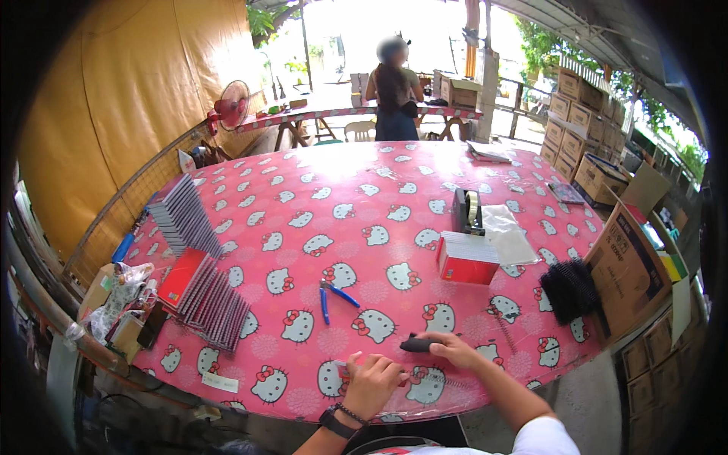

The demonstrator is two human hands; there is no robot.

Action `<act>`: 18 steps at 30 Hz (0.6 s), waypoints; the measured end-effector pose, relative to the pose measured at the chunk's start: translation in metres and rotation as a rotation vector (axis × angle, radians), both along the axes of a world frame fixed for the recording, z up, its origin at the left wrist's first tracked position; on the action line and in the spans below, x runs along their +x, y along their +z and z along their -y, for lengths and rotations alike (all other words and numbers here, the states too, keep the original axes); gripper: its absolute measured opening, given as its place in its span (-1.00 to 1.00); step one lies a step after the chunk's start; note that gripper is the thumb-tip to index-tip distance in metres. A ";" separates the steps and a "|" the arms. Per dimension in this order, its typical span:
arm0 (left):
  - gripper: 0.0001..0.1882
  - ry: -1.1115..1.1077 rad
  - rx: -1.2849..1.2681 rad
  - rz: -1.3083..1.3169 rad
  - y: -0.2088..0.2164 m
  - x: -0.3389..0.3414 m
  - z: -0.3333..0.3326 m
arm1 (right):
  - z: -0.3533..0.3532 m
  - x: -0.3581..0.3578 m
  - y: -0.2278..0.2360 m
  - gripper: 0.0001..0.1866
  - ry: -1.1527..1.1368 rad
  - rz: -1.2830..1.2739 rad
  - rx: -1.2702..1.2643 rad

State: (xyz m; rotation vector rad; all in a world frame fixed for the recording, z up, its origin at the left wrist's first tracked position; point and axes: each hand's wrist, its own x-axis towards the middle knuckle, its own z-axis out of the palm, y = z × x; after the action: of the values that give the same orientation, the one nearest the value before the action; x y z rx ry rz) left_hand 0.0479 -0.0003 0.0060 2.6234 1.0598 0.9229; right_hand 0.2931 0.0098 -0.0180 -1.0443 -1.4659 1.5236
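Note:
At the near edge of the pink table, my left hand is bent over a small flat item, its fingers closed on it. Only a red bit and a pale edge of that item show, so its kind is hard to make out. A thin dark spiral coil stretches to the right from beside those fingers. My right hand grips a short black tool, whose kind I cannot tell, just above the coil. Beyond my hands lie cutting pliers with blue handles, their handles spread. Another loose coil rests further right.
At left stand stacked spiral-bound notebooks, a taller stack and a box of plastic wrap. Right are red-and-white booklets, a tape dispenser, black coils and a carton. A person stands beyond the table.

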 end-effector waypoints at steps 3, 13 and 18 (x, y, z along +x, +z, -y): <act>-0.69 0.051 -0.002 0.080 0.012 -0.004 0.000 | 0.030 -0.004 -0.004 -0.21 0.003 -0.032 0.089; -0.78 0.041 -0.018 0.047 0.003 -0.029 -0.004 | 0.032 -0.030 0.022 -0.40 0.055 0.026 0.162; -0.75 0.032 -0.018 0.005 0.008 -0.029 -0.007 | 0.019 -0.029 0.032 -0.49 -0.060 0.386 0.175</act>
State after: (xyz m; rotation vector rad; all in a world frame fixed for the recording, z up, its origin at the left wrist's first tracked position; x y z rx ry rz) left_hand 0.0188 0.0070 0.0145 2.5952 1.1071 0.9218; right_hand 0.2637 -0.0090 0.0138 -1.3117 -1.7754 1.1688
